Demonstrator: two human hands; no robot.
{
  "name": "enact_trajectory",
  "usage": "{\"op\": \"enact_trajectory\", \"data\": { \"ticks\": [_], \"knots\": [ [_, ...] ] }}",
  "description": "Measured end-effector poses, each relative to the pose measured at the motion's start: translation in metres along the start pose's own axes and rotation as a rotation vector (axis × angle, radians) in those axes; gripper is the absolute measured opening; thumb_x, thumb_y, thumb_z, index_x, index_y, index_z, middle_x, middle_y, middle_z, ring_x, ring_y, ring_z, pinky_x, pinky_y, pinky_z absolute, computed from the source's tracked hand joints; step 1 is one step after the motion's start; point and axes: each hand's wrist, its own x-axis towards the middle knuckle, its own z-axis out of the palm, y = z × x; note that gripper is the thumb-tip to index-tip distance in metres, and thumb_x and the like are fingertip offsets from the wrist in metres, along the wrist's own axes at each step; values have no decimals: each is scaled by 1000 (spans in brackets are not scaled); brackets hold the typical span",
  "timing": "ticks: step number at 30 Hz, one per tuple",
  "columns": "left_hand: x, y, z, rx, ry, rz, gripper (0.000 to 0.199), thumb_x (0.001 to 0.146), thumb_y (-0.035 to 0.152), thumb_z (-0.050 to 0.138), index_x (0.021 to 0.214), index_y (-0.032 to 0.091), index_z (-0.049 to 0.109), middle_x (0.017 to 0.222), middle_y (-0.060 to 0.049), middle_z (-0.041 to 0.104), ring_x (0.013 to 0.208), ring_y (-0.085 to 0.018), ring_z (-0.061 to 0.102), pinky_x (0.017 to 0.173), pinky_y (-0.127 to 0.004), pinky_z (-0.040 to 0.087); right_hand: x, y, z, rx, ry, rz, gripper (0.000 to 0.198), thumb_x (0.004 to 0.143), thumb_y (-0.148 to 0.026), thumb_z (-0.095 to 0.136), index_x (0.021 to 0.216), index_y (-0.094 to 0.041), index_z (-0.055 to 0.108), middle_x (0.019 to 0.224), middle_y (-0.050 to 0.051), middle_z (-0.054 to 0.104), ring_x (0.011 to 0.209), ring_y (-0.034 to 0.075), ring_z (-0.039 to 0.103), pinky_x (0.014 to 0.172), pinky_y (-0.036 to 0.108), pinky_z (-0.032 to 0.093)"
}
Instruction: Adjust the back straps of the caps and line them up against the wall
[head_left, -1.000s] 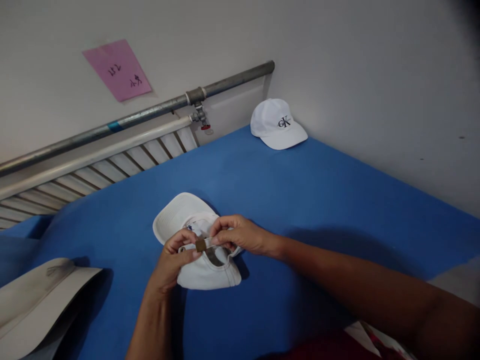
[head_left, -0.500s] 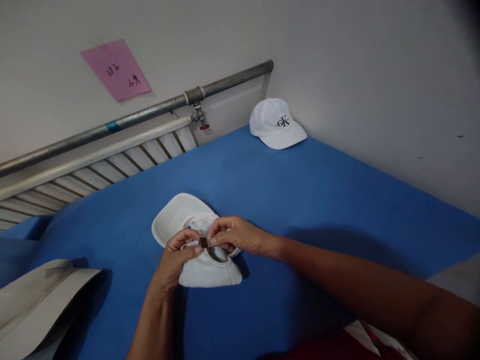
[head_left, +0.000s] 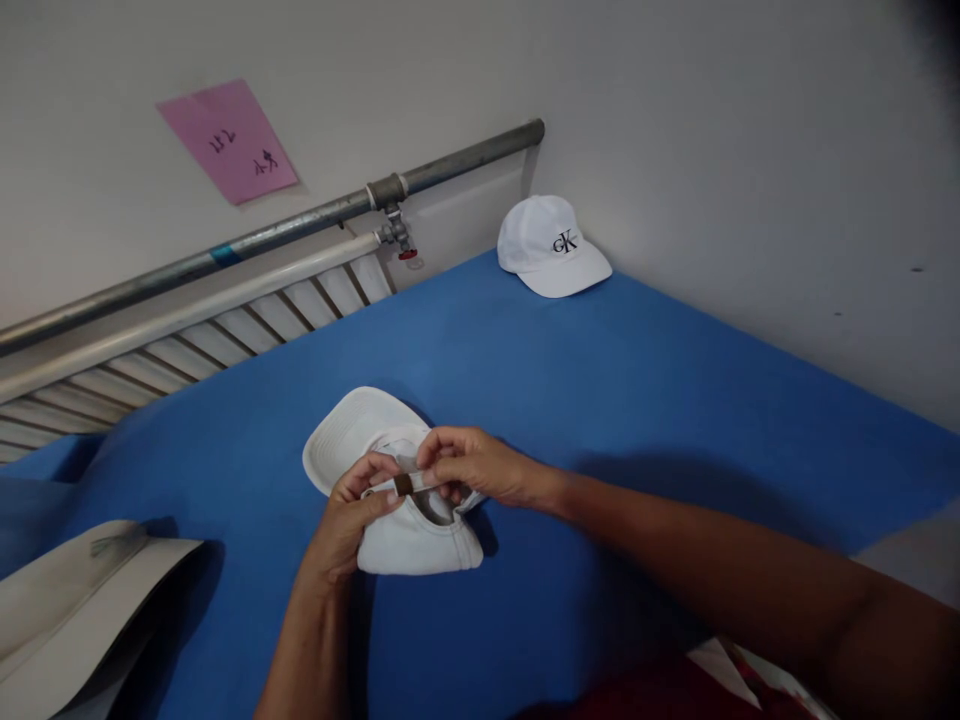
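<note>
A white baseball cap [head_left: 420, 545] lies tipped on the blue table [head_left: 517, 390], its brim [head_left: 352, 425] pointing to the far left and its back opening toward me. Across that opening runs the cap's white strap [head_left: 424, 482], with a dark brown buckle [head_left: 403, 485] on it. My left hand [head_left: 364, 510] pinches the strap at the buckle between thumb and fingers. Just right of the buckle, my right hand [head_left: 469, 468] pinches the strap. Part of the strap is hidden under the fingers of both hands.
Another white cap [head_left: 553, 245] with black letters sits in the far corner. Curved pale sheets [head_left: 97, 590] lie at the left edge. Along the wall run a metal pipe [head_left: 300, 225] and a radiator [head_left: 217, 335] with a red-handled valve [head_left: 407, 254]. Pink paper [head_left: 229, 142] is taped above.
My right hand has drawn slightly right and up from the buckle, and more of the white strap shows between them. The buckle has shifted a little left. The cap stays in place.
</note>
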Motion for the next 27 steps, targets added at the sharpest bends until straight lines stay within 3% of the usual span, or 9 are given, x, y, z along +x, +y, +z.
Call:
{"op": "enact_trajectory", "data": {
  "ticks": [4, 8, 11, 17, 27],
  "knots": [
    [2, -1, 1, 18, -79, 11, 25, 60, 19, 79, 78, 19, 61, 64, 3, 64, 54, -10, 58, 52, -18, 42, -1, -2, 1, -17, -40, -22, 12, 67, -14, 64, 76, -16, 57, 57, -7, 55, 49, 4, 52, 47, 15, 42],
    [1, -1, 2, 12, -40, 19, 27, 58, 20, 80, 76, 18, 60, 64, 4, 63, 52, -9, 56, 51, -18, 42, -2, -5, 0, -79, -40, -38, 10, 71, -18, 63, 79, -16, 57, 58, -6, 56, 50, 5, 53, 47, 16, 42],
    [1, -1, 2, 8, -26, 21, 26, 57, 19, 81, 74, 17, 60, 62, 4, 61, 48, -7, 52, 47, -17, 39, -3, -7, -2, -119, -14, -42, 12, 69, -11, 60, 80, -16, 57, 56, -6, 55, 50, 5, 52, 47, 16, 41],
    [1, 0, 5, 42, -38, 3, 26, 58, 22, 81, 74, 17, 61, 62, 2, 64, 51, -10, 56, 49, -18, 41, -5, -9, 1, -58, -95, -42, 13, 68, -12, 63, 78, -17, 57, 59, -6, 57, 52, 5, 54, 50, 17, 42],
    [1, -1, 4, 53, 7, 42, 28, 55, 24, 82, 71, 16, 61, 59, 4, 58, 47, -6, 48, 47, -16, 37, -4, -9, -3, -79, -79, -103, 13, 67, -13, 63, 78, -17, 57, 57, -7, 56, 53, 6, 55, 52, 18, 42]
  ]
}}
